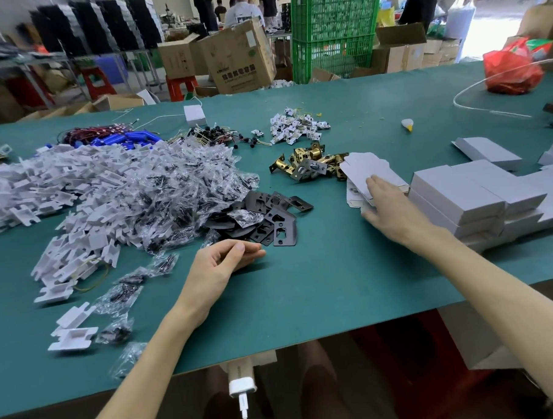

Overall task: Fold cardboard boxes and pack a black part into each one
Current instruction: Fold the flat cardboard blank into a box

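A pile of black metal plates (270, 214) lies at the table's middle. My left hand (222, 264) rests on the green mat just in front of that pile, fingers loosely curled, nothing in it. My right hand (392, 204) lies flat with fingers spread on a small stack of flat, unfolded white cardboard boxes (367, 170). To the right of that stack stand folded white boxes (458, 198), piled in layers.
Brass latch bolts (311, 163) lie behind the flat boxes. A large heap of white inserts and clear screw bags (116, 191) fills the left half. Blue cells and wires lie at the back left, a red bag (511, 67) far right. The table's front edge runs under my forearms.
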A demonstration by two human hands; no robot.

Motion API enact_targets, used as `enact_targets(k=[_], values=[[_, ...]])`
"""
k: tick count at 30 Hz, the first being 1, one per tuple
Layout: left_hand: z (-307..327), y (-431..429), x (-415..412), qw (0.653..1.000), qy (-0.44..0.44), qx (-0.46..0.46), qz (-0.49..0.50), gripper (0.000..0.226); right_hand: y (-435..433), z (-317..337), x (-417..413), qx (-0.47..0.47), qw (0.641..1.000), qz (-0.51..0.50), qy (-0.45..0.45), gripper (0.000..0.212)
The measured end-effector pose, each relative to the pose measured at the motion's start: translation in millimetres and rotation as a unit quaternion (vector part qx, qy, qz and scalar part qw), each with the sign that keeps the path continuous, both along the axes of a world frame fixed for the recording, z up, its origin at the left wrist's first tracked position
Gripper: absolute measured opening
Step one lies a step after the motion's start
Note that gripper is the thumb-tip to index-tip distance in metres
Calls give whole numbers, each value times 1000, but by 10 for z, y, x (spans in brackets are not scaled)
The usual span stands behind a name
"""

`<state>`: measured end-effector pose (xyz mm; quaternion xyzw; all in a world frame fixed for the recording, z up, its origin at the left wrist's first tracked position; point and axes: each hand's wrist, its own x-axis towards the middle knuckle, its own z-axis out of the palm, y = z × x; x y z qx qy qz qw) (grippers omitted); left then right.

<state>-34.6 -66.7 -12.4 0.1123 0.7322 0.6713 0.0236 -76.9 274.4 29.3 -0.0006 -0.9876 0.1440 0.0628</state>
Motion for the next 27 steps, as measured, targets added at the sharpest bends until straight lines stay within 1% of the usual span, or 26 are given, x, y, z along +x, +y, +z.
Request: enact_targets(k=[2,3,5,6,9,10,12,13,14,16,19,21,23,25,27], values=[[6,-5,12,1000,4,1,-1,26,-52,52,-79,56,997,-28,-33,45],[10,-6,18,1000,7,2,0,26,-78,86,-95,67,996,-33,-47,37],[21,-8,26,1000,11,4,2,26,-140,137,-88,88,994,-34,-56,12],[26,-8,29,1000,11,6,2,25,-164,158,-77,98,993,-34,-50,7],[41,4,34,1000,9,8,2,25,-231,186,-62,92,994,-45,-28,24],[48,5,37,1000,9,9,2,25,-258,198,-49,90,995,-50,-18,26],[60,5,49,1000,11,11,5,25,-304,242,-28,95,993,-68,33,18],[64,5,56,1000,11,12,6,25,-321,270,-20,92,990,-79,78,15],[68,4,63,1000,10,13,7,25,-336,303,-10,79,984,-90,130,16],[77,5,69,1000,8,13,9,26,-374,385,12,14,969,-106,221,20],[95,4,65,1000,11,14,9,26,-467,469,29,-124,942,-110,291,24],[93,-1,51,1000,6,28,10,27,-632,443,117,-194,926,-68,317,28],[88,-5,31,998,-13,60,13,32,-886,361,301,-213,908,5,362,26],[94,-9,8,995,-38,95,15,48,-1133,212,493,-189,899,96,383,25],[114,-10,-7,988,-66,137,20,72,-1340,6,625,-152,890,180,391,31]])
